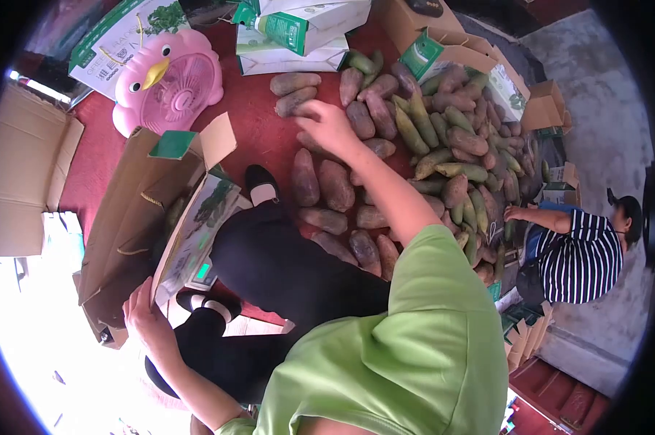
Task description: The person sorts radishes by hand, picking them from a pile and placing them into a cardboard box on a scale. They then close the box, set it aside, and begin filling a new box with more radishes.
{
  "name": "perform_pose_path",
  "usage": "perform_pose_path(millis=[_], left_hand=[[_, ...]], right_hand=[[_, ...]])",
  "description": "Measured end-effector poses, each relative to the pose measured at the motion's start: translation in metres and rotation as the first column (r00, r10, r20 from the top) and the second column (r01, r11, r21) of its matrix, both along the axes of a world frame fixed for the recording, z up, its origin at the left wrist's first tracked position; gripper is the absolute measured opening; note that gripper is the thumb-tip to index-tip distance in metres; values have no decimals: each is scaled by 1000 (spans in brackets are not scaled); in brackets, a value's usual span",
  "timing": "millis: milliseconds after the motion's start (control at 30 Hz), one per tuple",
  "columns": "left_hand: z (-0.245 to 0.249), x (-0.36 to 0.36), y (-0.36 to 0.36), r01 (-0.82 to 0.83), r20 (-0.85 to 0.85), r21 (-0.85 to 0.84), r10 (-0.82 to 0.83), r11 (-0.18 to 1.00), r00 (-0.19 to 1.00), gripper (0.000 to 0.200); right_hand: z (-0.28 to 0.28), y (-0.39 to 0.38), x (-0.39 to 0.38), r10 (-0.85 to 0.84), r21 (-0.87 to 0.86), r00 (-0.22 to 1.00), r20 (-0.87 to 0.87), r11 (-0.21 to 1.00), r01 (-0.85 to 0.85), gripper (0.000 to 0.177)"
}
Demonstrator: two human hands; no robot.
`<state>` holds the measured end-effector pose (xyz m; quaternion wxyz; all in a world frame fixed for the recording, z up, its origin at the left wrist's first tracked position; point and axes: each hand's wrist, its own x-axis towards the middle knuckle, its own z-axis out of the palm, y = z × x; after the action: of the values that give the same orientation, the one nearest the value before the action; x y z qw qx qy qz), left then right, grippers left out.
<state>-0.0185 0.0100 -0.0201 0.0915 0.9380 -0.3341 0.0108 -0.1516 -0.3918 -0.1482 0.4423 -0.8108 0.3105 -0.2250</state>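
My right hand [329, 129] is stretched over the red floor cloth, fingers apart and bent. Its fingertips are right at a reddish-brown radish [296, 100], one of two lying side by side. More radishes [336, 185], reddish-brown and thick, lie below that hand and toward my knee. My left hand [150, 319] is closed on the near edge of an upright cardboard box [135, 210] with its flaps raised. Inside the box, something round and dark shows in part. A scale with a lit green display [203, 271] is beside the box, next to my shoes.
A big heap of green and reddish radishes [458, 141] covers the right side. Printed white-and-green boxes [291, 54] and a pink bird-shaped fan [171, 87] stand at the back. A person in a striped shirt [581, 254] works beyond the heap. Open cartons [547, 105] stand near them.
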Motion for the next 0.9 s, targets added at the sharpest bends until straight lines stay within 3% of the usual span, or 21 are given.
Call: perform_pose_path(millis=[67,133,267,300,367,400,500,600,800,900], left_hand=[[-1,-1,-1,-5,-9,-11,5,1000,1000,36],[3,-1,-2,-35,-18,49,36,998,999,24],[-1,2,0,-19,-36,52,21,998,999,24],[2,1,-4,-44,-69,50,47,998,996,26],[0,2,-2,-58,-81,38,61,998,995,33],[-1,3,-4,-66,-90,18,68,998,994,41],[1,3,-8,-92,-135,21,94,996,986,42],[-2,8,-1,-99,-148,35,103,994,984,42],[-3,11,-1,-78,-87,96,87,992,992,49],[1,10,-7,-131,-136,86,142,988,981,50]], right_hand=[[-56,-35,-36,-105,-60,981,-161,994,96,26],[-100,-72,-73,-209,-143,911,-356,975,168,31],[-126,-121,-124,-443,-291,678,-586,896,334,38],[-130,-134,-135,-437,-288,678,-591,900,328,38],[-135,-153,-148,-450,-328,542,-710,892,312,46],[-136,-160,-149,-443,-325,540,-715,895,304,46],[-143,-184,-156,-464,-336,375,-802,871,359,57],[-147,-198,-154,-488,-370,374,-789,862,347,59],[-150,-214,-140,-408,-264,359,-839,883,387,62],[-157,-211,-144,-433,-315,321,-842,879,357,48]])
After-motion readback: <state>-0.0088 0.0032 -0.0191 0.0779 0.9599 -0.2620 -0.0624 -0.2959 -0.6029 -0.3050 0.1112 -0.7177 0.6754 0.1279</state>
